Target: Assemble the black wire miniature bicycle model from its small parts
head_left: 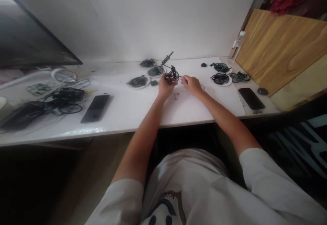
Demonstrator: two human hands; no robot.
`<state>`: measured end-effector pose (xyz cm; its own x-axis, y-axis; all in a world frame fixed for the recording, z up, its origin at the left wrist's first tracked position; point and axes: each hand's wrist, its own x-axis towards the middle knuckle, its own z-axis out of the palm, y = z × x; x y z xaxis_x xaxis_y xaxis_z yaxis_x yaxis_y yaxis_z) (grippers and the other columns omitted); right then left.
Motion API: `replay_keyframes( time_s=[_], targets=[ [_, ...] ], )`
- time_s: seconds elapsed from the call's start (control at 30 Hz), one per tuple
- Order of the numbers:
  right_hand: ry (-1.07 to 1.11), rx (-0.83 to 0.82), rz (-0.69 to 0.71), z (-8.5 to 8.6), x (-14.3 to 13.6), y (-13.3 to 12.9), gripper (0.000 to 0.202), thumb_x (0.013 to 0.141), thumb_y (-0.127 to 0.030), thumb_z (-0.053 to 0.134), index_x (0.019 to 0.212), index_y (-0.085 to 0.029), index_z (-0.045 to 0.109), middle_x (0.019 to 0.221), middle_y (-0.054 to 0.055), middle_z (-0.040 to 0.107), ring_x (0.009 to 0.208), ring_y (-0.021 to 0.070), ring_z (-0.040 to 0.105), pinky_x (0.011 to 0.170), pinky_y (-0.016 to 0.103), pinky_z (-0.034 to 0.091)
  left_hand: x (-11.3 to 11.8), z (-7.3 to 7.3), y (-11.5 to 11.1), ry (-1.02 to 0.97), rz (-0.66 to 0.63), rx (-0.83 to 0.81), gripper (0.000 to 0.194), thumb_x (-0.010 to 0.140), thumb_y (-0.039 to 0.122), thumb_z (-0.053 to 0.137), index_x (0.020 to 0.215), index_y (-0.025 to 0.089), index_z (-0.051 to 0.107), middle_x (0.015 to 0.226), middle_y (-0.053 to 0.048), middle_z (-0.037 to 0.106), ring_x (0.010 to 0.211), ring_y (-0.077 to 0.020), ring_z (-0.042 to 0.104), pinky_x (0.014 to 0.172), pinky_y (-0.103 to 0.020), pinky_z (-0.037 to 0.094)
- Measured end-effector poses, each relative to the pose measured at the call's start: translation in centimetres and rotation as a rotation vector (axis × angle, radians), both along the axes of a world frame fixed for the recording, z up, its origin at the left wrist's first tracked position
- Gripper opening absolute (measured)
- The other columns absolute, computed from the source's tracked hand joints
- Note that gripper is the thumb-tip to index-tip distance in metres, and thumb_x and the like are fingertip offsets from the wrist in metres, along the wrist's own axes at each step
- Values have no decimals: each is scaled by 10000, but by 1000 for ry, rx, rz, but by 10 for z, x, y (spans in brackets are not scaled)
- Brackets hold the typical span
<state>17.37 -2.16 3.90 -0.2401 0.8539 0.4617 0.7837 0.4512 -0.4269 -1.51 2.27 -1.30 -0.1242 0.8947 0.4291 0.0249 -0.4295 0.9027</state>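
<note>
A small black model bicycle [173, 74], only partly put together, is gripped in my left hand [167, 86], with one spoked wheel and a long dark bar sticking up from it. My right hand [192, 85] is closed beside it, fingers pinched at the wheel side. A thin piece shows at those fingertips, too small to name. Plates of dark parts stand behind my left hand; the nearest plate [146, 83] has grey-black pieces on it. A small green block [154, 83] lies beside that plate. Thin loose parts [176, 96] lie on the white sheet under my hands.
On the right are plates of dark parts [220, 78], a phone [251, 98], a clear bottle [236, 47] and a wooden board [283, 47]. At left lie another phone [95, 108], a pile of dark model bicycles [65, 100] and a screen [30, 30]. A wall rises behind the table.
</note>
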Motion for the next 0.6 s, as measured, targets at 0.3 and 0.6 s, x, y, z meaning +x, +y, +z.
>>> replay_keyframes(
  time_s=[0.3, 0.6],
  targets=[
    [424, -130, 116, -8, 8, 8, 600, 1120, -758, 249, 965, -255, 537, 859, 49, 770, 726, 152, 728, 755, 283, 575, 0, 0, -4, 18, -33, -4, 540, 684, 177, 917, 1097, 244, 575, 928, -46, 757, 840, -203, 759, 752, -343, 638],
    [428, -40, 118, -7, 11, 11, 559, 1140, -707, 269, 934, -253, 522, 894, 52, 766, 766, 153, 702, 850, 300, 549, 6, -4, -5, 8, -158, -101, 618, 657, 195, 914, 1138, 220, 527, 917, -41, 755, 789, -192, 761, 740, -336, 636]
  ],
)
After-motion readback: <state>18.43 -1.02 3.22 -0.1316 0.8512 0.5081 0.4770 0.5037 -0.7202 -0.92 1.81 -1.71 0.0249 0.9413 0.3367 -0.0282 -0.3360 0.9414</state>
